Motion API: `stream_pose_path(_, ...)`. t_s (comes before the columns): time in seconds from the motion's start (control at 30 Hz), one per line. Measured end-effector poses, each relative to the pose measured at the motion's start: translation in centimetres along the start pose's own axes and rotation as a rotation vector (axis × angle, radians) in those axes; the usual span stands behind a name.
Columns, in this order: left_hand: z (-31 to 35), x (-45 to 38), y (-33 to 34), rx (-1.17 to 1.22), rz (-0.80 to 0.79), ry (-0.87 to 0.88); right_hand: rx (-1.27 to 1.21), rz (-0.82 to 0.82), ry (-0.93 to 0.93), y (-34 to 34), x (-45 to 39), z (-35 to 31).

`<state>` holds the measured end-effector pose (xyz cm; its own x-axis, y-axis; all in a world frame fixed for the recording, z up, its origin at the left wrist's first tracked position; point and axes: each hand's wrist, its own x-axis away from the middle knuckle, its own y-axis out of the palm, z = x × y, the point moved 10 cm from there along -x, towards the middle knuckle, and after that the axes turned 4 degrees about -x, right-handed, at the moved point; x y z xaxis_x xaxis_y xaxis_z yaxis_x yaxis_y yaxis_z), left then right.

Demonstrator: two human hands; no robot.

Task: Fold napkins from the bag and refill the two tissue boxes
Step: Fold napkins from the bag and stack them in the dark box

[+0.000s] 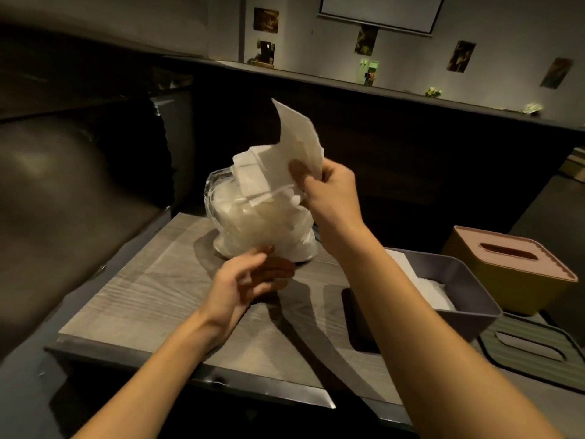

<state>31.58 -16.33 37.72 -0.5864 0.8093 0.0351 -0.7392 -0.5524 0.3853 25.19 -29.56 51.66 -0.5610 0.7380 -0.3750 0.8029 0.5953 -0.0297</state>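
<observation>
Right hand pinched a white napkin above the bag, sheet sticking up toward 12 o'clock. Left hand was open, fingers loosely curved, at the bag's 6 o'clock, holding nothing. Bag stood mid-table. Grey box, lidless, at 3 o'clock; yellow box just beyond it, green lid nearer.

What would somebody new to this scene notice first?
The white paper napkin pinched in the right hand, held up above the clear plastic bag of napkins at the middle of the grey wooden table. At the right stand an open grey tissue box and a yellow tissue box with a pink lid.
</observation>
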Motion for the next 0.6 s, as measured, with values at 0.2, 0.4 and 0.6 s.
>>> stream_pose_path(0.2,-1.2,0.4,-0.3,0.27,-0.067,-0.247,-0.478,-0.215,0.414,0.9,6.4,4.9)
stream_pose_path(0.4,-1.6,0.5,-0.1,0.294,-0.106,-0.29,-0.333,-0.175,0.333,-0.7,8.7,6.1)
stream_pose_path(0.6,-2.0,0.5,1.3,0.172,-0.179,-0.274,-0.158,-0.131,-0.062,-2.8,8.2,-1.7)
